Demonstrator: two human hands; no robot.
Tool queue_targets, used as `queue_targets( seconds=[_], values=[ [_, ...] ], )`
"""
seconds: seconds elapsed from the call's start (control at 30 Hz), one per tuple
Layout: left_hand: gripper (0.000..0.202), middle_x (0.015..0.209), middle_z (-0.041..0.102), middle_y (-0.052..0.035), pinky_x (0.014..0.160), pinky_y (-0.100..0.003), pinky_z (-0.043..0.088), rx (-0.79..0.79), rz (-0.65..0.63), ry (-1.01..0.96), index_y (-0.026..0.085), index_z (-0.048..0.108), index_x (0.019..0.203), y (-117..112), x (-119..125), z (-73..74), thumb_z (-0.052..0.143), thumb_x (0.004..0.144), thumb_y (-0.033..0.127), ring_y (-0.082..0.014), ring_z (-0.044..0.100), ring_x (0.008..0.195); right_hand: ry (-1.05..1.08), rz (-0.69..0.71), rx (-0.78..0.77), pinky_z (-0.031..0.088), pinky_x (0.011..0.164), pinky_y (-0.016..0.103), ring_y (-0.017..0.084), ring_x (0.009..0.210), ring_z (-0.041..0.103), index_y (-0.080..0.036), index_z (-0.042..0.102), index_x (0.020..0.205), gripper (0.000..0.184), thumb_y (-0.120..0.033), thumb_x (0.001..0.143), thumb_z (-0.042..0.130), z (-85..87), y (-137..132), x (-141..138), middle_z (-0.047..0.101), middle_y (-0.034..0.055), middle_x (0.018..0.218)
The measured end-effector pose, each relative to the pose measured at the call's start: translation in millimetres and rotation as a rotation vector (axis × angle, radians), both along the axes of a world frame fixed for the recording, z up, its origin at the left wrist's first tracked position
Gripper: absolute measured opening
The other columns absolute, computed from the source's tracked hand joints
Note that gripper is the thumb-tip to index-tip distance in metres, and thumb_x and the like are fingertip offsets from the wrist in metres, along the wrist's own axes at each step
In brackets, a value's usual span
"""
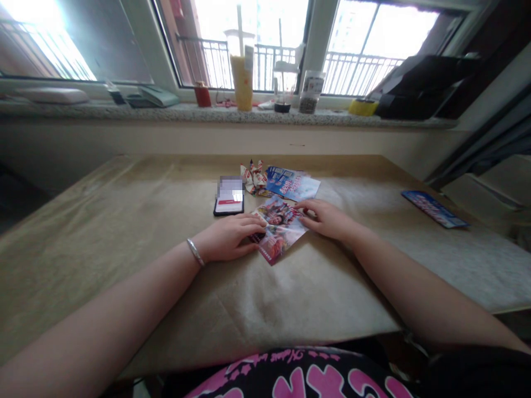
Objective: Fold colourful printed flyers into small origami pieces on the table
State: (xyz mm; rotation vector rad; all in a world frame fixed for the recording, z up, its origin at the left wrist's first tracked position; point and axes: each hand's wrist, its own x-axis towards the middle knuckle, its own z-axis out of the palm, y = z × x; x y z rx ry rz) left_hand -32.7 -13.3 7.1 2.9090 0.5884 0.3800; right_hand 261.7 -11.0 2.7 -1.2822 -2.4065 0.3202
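- Head view: a glossy, square-cornered paper leaflet printed with colourful photographs [286, 224] lies at a slant on the table, between the two hands, a corner toward the person.
- Left hand [232, 236] rests palm down, fingers loosely stretched and close together, their tips over the leaflet's left edge; it lies on the paper without gripping it.
- A smooth, shiny silver-coloured bangle [195, 252] circles the left wrist.
- Right hand [326, 217] is half curled, thumb and forefinger at the leaflet's upper right edge; whether they pinch the paper cannot be told.
- Beneath lies a dull tan table covering [166, 190], softly creased and faintly sheeny near the front.
- Beyond the left hand sits a flat, rectangular black-edged phone [230, 199], its screen lit and partly blurred.
- Just beside the phone stands a spiky, many-pointed bundle of folded printed paper [254, 179].
- Touching or very near it, a fanned pile of blue-and-white printed leaflets [295, 183] lies behind the photographed one.
- Well apart at right, a blue oblong printed leaflet [433, 209] lies flat.
- Speckled stone windowsill [166, 113] holds a tall, tapering yellow-filled cup [241, 83].
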Motion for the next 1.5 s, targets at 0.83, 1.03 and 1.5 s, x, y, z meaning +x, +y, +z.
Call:
queue_targets(
  seconds=[0.83, 1.03, 1.5],
  values=[
    [0.043, 0.131, 0.054, -0.0089, 0.104, -0.044, 0.036, 0.191, 0.143, 0.113, 0.022, 0.052, 0.130, -5, 4, -5.6, 0.045, 0.093, 0.040, -0.0273, 0.045, 0.122, 0.036, -0.040, -0.372, 0.036, 0.048, 0.022, 0.011, 0.050, 0.050, -0.020, 0.055, 0.105, 0.030, -0.022, 0.075, 0.059, 15.1, -7, 4, 0.056, -0.0054, 0.057],
    [0.035, 0.127, 0.057, -0.0071, 0.103, -0.037, 0.038, 0.098, 0.116, 0.079, 0.020, 0.056, 0.124, -4, 5, -4.0, 0.042, 0.095, 0.034, -0.0219, 0.048, 0.119, 0.012, -0.158, -0.060, 0.044, 0.057, 0.026, 0.012, 0.059, 0.057, -0.024, 0.059, 0.108, 0.028, -0.031, 0.081, 0.058, 3.8, 0, 6, 0.067, 0.0031, 0.092],
    [0.066, 0.143, 0.044, -0.0086, 0.101, -0.048, 0.031, 0.323, 0.213, 0.189, 0.023, 0.052, 0.131, -5, -2, -0.6, 0.051, 0.081, 0.065, -0.0321, 0.048, 0.116, 0.072, -0.027, -0.030, 0.048, 0.071, 0.031, 0.017, 0.076, 0.057, -0.019, 0.070, 0.092, 0.018, -0.025, 0.081, 0.058, -11.7, 10, 1, 0.064, 0.0065, 0.084]
  ],
)
